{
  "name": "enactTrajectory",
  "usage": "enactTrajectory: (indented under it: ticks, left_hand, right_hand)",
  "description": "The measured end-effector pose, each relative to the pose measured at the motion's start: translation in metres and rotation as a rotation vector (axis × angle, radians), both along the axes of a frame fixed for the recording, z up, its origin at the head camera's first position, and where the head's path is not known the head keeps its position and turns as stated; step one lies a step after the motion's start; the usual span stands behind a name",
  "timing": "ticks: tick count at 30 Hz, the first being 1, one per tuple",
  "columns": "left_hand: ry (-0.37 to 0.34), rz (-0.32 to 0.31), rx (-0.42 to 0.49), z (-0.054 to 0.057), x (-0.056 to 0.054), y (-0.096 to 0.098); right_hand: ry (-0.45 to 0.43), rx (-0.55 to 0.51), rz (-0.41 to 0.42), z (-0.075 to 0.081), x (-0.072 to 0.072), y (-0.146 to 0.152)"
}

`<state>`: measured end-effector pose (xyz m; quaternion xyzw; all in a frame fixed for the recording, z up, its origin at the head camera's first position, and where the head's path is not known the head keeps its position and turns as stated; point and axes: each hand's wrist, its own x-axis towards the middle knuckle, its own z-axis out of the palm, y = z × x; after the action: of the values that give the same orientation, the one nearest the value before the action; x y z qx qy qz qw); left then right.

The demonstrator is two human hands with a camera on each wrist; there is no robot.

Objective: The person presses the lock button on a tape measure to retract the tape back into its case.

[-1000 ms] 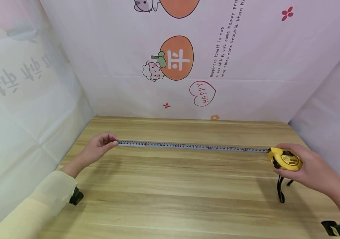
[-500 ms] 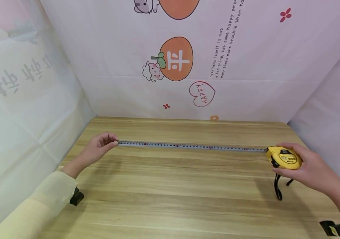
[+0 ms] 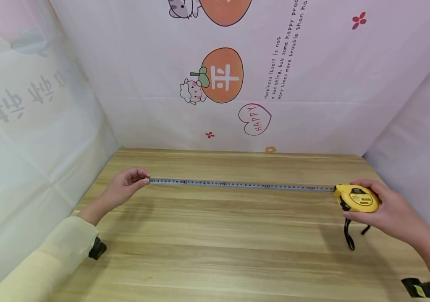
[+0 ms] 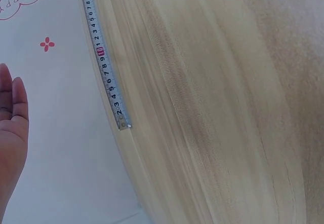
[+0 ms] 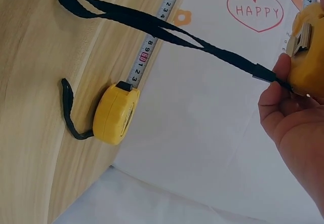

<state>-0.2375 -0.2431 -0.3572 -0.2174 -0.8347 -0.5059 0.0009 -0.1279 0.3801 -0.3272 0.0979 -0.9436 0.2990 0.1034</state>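
Note:
My left hand (image 3: 124, 186) pinches the end of a steel tape blade (image 3: 245, 185) between thumb and fingertips. The blade runs straight across to a yellow tape measure (image 3: 359, 198), whose case my right hand (image 3: 392, 212) grips. From that case hangs a black wrist strap (image 3: 348, 235). In the right wrist view, a second yellow tape measure (image 5: 116, 113) rests on the table, its blade drawn out along the wood; in the head view it is mostly hidden. The left wrist view shows that second tape's end (image 4: 124, 125) below my hand; the pinched tip is out of that view.
The wood-grain table (image 3: 230, 260) meets a white printed cloth (image 3: 313, 121) at the back. White cloth walls (image 3: 30, 147) stand at left and right. A short black strap end (image 3: 365, 230) shows beneath the right hand.
The right hand has moved slightly left with the tape measure, and the blade between the hands has become a little shorter. The case has turned slightly. The left hand has stayed in place.

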Motion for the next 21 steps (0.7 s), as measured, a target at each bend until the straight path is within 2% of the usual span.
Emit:
enactTrajectory:
  ticks: [7,21]
  left_hand:
    - [0.002,-0.005,0.004,-0.0011,-0.0013,0.0008]
    - [0.003,-0.016,0.024,-0.0045,-0.0027,0.0022]
  right_hand:
    - [-0.040,-0.080,0.055,-0.0013,-0.0006,-0.0020]
    - [-0.017,-0.175,0.206,-0.0033,-0.0026,-0.0039]
